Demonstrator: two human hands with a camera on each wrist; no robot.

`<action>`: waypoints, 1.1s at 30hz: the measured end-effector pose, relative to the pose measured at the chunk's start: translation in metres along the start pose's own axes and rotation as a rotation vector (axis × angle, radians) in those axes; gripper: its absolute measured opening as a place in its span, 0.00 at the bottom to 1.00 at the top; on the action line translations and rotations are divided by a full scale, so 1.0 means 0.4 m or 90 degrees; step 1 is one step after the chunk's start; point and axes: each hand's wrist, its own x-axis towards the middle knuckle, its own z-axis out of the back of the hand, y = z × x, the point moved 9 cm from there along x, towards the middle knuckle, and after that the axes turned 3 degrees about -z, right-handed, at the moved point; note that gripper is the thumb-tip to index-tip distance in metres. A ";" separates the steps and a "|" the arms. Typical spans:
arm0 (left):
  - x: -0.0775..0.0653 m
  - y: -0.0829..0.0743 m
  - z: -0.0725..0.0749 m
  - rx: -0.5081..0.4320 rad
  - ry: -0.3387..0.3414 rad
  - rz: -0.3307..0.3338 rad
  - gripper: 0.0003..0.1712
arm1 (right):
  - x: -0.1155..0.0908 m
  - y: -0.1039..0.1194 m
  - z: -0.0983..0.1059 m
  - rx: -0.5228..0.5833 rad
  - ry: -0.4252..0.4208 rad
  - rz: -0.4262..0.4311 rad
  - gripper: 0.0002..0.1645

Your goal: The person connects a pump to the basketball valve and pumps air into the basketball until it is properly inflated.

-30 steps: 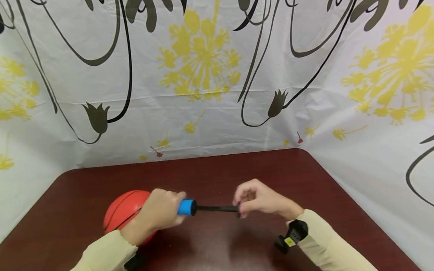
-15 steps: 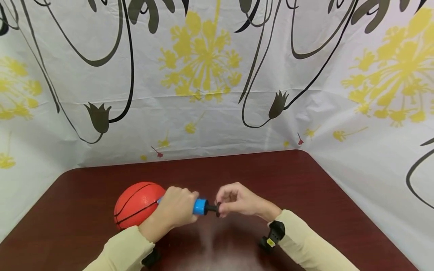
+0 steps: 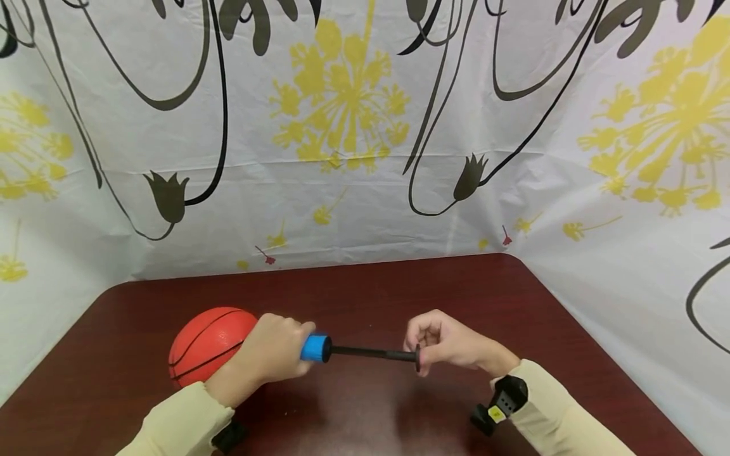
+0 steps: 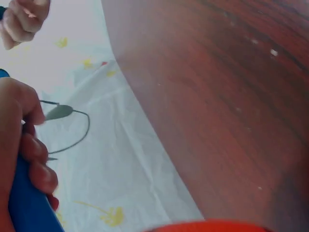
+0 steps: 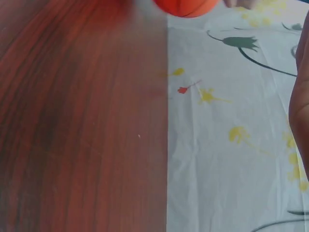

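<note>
My left hand [image 3: 272,349] grips the blue barrel of a hand pump [image 3: 315,348], its fingers wrapped round it; the left wrist view shows the same blue barrel [image 4: 30,203] in the curled fingers. From the barrel a long black rod extends to the right. At the rod's end, my right hand [image 3: 450,342] pinches the black end disc between thumb and fingers. An orange-red toy basketball [image 3: 211,342] with black lines sits left of the pump, partly behind my left hand and forearm. The pump's left end is hidden, so I cannot tell whether it joins the ball.
A dark reddish-brown table [image 3: 365,285] with rounded far corners lies under the hands. White cloth [image 3: 353,215] printed with yellow and dark flowers hangs behind it and along both sides. Each wrist wears a black camera, such as the right wrist camera [image 3: 502,402].
The rod went from far out to nearly all in as the hands came together, then out again as they parted. The ball shifted right and then back left with the left hand.
</note>
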 end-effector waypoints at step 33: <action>0.032 -0.030 0.042 0.007 -0.032 -0.012 0.17 | 0.102 0.011 -0.053 -0.111 -0.067 0.111 0.14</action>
